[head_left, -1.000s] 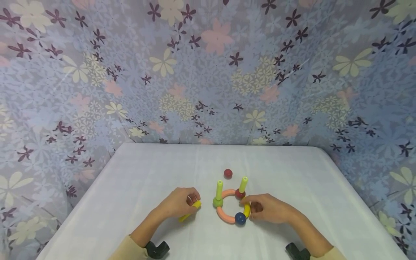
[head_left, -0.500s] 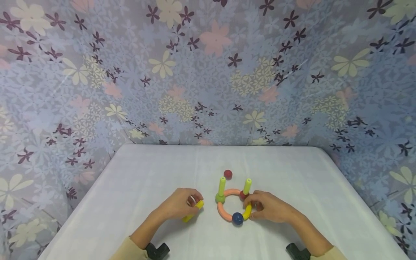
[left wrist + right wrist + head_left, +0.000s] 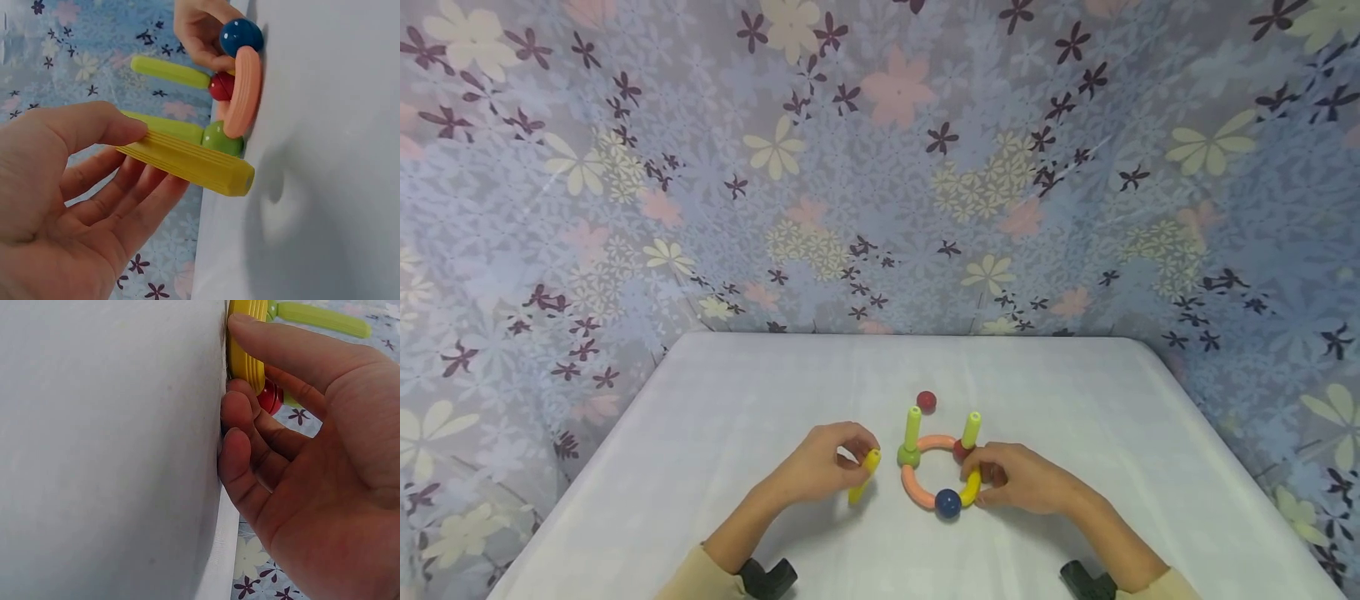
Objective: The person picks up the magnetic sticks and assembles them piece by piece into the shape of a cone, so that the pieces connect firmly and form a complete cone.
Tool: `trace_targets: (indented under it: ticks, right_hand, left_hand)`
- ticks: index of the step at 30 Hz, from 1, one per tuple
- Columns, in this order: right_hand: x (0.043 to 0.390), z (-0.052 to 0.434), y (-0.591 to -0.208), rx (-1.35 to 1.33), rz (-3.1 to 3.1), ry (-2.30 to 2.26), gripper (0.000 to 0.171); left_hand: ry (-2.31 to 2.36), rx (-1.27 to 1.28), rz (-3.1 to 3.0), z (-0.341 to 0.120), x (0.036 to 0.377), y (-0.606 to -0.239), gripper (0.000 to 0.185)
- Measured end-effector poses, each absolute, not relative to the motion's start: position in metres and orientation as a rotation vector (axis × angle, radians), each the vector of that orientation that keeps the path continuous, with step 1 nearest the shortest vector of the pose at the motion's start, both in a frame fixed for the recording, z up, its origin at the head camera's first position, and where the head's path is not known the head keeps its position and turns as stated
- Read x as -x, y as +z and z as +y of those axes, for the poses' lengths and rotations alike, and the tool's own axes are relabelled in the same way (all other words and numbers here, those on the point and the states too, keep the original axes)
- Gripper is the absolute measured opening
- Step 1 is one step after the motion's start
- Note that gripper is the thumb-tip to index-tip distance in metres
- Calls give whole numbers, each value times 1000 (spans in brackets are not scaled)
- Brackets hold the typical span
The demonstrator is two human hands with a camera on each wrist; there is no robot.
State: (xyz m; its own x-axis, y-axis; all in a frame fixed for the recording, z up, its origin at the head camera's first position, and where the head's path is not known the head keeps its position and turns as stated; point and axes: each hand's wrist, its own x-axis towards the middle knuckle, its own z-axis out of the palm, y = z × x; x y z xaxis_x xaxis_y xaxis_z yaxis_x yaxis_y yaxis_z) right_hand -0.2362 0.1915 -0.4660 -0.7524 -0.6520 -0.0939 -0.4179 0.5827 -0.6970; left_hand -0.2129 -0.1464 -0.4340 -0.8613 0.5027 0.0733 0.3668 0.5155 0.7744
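I note the left hand [image 3: 820, 467], fingers pinching the yellow rod [image 3: 864, 477], has tipped it upright beside the ring assembly [image 3: 925, 492], which the right hand [image 3: 1022, 479] steadies, fingers clamped on its yellow curve [image 3: 972, 489].
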Motion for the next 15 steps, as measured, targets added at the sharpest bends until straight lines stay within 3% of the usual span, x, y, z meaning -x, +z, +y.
trace_targets:
  ticks: [15]
  right_hand:
    - [237,190,-466,853,2482,-937,31]
  left_hand:
    - [1483,-917,2478,-97,213,-414,27]
